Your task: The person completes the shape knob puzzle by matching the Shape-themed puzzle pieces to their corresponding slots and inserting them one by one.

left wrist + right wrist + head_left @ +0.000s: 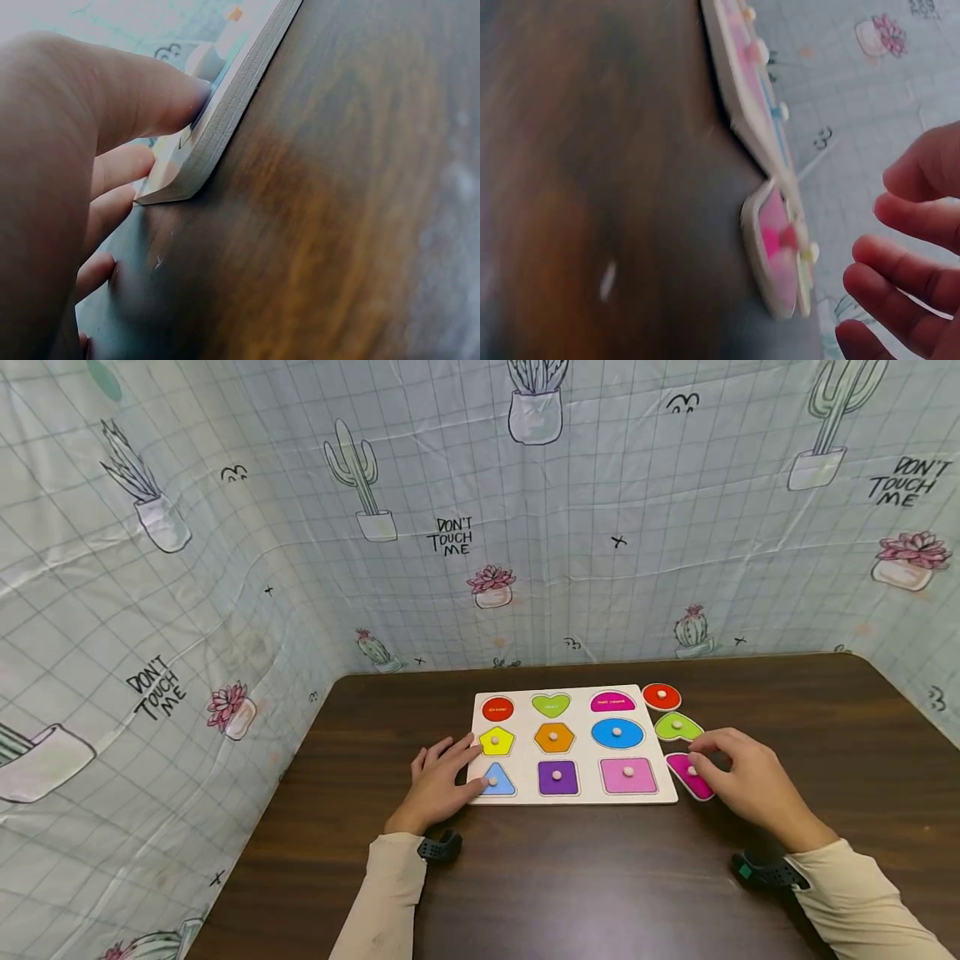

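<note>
A white wooden shape-puzzle board (527,752) lies on the table. My left hand (438,781) rests at its left edge, thumb over the blue triangle (501,786) and a fingertip near the yellow pentagon (496,742). My right hand (753,781) hovers at the magenta half-round piece (684,768), right of the board. In the right wrist view its loosely bent fingers (907,270) stand apart from that piece, holding nothing. Behind it lie a green heart piece (667,727) and a red circle piece (662,697), each with a white knob.
On the board, an orange hexagon (545,739), blue oval (602,734), purple square (557,787) and pink rectangle (628,786) sit in place. The top row shows printed red, green and magenta recesses. A cactus-patterned cloth (420,610) hangs behind the dark wooden table (570,877).
</note>
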`<act>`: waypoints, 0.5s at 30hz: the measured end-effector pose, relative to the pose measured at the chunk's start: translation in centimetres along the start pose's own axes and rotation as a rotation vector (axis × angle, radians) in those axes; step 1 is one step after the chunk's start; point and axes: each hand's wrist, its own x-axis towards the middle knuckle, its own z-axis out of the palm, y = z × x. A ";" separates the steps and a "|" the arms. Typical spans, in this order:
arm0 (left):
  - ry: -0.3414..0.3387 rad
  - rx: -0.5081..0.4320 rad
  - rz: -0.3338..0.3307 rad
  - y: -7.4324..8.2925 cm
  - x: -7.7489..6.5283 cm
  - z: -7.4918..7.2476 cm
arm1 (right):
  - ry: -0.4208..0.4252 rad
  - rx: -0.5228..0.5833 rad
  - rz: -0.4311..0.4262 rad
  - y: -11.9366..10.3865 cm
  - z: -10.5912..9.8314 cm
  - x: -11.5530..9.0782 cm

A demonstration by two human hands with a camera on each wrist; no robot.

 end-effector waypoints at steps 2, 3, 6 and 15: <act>-0.007 0.005 -0.005 0.1 0.1 0.0 | -0.044 -0.002 0.016 0.5 -0.3 -0.3; -0.011 0.013 -0.011 0.0 0.1 0.1 | -0.062 -0.006 0.016 0.8 -0.4 -0.4; -0.022 0.025 -0.023 0.0 0.1 0.2 | -0.136 -0.012 0.026 1.4 -0.7 -1.0; -0.010 0.039 -0.025 -0.2 0.2 0.2 | -0.207 0.002 0.021 2.2 -0.8 -1.7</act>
